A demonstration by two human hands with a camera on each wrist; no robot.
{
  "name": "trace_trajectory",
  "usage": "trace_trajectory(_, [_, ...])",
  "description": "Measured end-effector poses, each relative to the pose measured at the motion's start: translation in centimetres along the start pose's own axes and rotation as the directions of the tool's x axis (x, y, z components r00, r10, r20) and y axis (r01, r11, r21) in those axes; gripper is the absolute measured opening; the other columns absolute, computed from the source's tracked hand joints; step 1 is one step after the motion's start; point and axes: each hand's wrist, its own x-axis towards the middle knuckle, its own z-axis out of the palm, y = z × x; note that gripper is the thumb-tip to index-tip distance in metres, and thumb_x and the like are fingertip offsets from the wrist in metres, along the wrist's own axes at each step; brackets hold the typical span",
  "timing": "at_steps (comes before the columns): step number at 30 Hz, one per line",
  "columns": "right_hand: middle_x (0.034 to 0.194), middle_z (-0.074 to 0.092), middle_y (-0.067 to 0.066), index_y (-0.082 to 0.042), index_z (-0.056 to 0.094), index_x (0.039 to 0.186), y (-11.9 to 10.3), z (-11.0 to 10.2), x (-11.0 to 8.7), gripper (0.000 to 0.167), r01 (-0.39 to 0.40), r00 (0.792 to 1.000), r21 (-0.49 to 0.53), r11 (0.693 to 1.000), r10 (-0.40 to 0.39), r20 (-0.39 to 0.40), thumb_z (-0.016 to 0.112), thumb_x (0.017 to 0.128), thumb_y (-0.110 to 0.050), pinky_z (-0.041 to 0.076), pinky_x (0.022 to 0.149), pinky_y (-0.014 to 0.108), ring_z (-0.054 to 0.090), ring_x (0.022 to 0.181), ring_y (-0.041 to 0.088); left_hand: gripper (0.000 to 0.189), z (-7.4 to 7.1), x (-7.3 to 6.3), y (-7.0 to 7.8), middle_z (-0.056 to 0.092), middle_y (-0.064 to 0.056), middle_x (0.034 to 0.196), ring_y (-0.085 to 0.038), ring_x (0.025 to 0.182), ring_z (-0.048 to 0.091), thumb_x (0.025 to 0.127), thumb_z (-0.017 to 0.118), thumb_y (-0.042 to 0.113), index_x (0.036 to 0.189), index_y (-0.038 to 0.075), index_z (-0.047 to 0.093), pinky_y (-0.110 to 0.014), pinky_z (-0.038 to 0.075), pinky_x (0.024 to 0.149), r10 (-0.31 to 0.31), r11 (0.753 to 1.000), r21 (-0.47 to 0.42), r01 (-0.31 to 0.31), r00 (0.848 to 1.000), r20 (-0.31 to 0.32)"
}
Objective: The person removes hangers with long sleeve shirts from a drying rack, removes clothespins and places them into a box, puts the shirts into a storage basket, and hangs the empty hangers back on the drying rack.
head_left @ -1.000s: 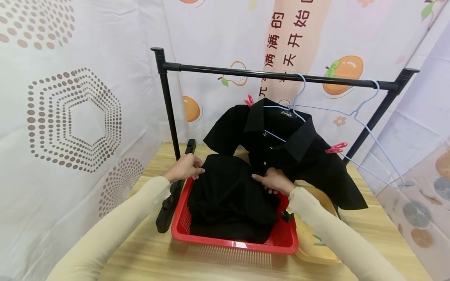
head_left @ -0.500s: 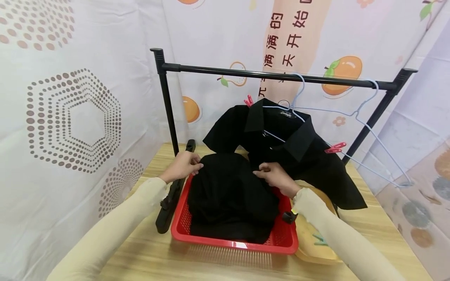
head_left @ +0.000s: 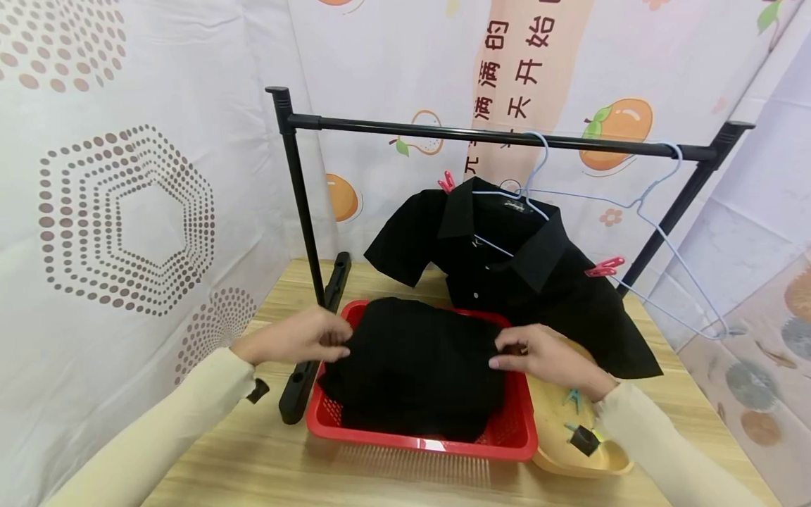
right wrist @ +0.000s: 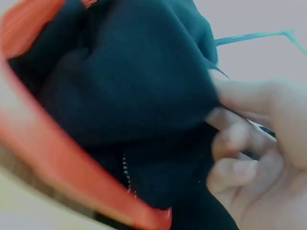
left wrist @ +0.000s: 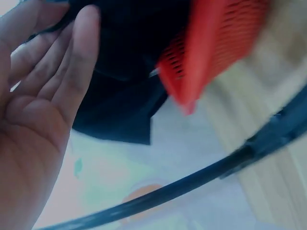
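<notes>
A black garment (head_left: 418,359) lies bunched in a red plastic basket (head_left: 421,443). At its left edge my left hand (head_left: 300,338) pinches the cloth between thumb and fingers, beside the basket's rim. My right hand (head_left: 538,359) pinches the right edge, thumb against curled fingers; the right wrist view shows the fabric (right wrist: 158,81) running into that grip. Behind the basket, a black short-sleeved shirt (head_left: 532,274) hangs on a light blue wire hanger (head_left: 535,169), with a red clothespin (head_left: 447,182) at one shoulder and another red clothespin (head_left: 605,267) at the other.
A black rack rail (head_left: 443,132) spans above, its foot (head_left: 298,394) on the wooden table (head_left: 253,451) left of the basket. Another blue hanger (head_left: 681,253) hangs at right. Under my right forearm stands a yellow basin (head_left: 551,429) holding teal clothespins (head_left: 573,399).
Both hands have drawn toward me and moved apart, spreading the garment's upper edge wider and lower. The basket's back rim now shows. The hanging shirt stays in place.
</notes>
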Motion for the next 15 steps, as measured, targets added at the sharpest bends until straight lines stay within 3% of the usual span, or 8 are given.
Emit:
trace_trajectory(3, [0.074, 0.049, -0.017, -0.025, 0.064, 0.083, 0.1, 1.0, -1.3, 0.018, 0.119, 0.989, -0.107, 0.987, -0.108, 0.103, 0.076, 0.096, -0.023, 0.042, 0.059, 0.021, 0.047, 0.066, 0.002, 0.034, 2.0, -0.6, 0.4, 0.043, 0.016, 0.067, 0.004, 0.06, 0.046, 0.094, 0.073, 0.009, 0.072, 0.02, 0.049, -0.018, 0.044, 0.057, -0.002, 1.0, 0.0, 0.002, 0.993, 0.115])
trace_trajectory(5, [0.075, 0.048, -0.019, -0.025, 0.063, 0.081, 0.0, 1.7, -1.8, 0.02, 0.139, 0.979, -0.179, 0.974, -0.108, 0.173, 0.079, 0.093, -0.022, 0.041, 0.062, 0.021, 0.045, 0.068, 0.001, 0.036, 3.1, -0.7, 0.6, 0.043, 0.016, 0.066, 0.004, 0.06, 0.044, 0.093, 0.073, 0.008, 0.071, 0.02, 0.048, -0.016, 0.042, 0.057, -0.004, 1.0, 0.011, 0.002, 0.986, 0.168])
trace_trajectory(10, [0.074, 0.051, -0.02, -0.024, 0.066, 0.08, -0.7, 3.2, -2.3, 0.019, 0.052, 0.967, -0.322, 0.945, 0.032, 0.251, 0.084, 0.088, -0.027, 0.042, 0.066, 0.024, 0.04, 0.071, 0.003, 0.034, 4.1, -0.1, 0.9, 0.046, 0.014, 0.066, 0.002, 0.062, 0.044, 0.092, 0.078, 0.009, 0.072, 0.019, 0.053, -0.015, 0.044, 0.059, -0.006, 0.997, 0.078, -0.011, 0.976, 0.217])
trace_trajectory(15, [0.067, 0.051, -0.018, -0.022, 0.069, 0.079, -0.4, 3.4, -1.6, 0.023, -0.087, 0.975, -0.253, 0.964, 0.135, 0.179, 0.077, 0.092, -0.039, 0.041, 0.057, 0.021, 0.044, 0.062, 0.002, 0.019, 3.9, 0.7, 0.3, 0.055, 0.015, 0.073, 0.001, 0.065, 0.05, 0.09, 0.082, 0.017, 0.081, 0.019, 0.065, -0.019, 0.049, 0.063, -0.033, 0.998, 0.053, 0.024, 0.985, 0.17])
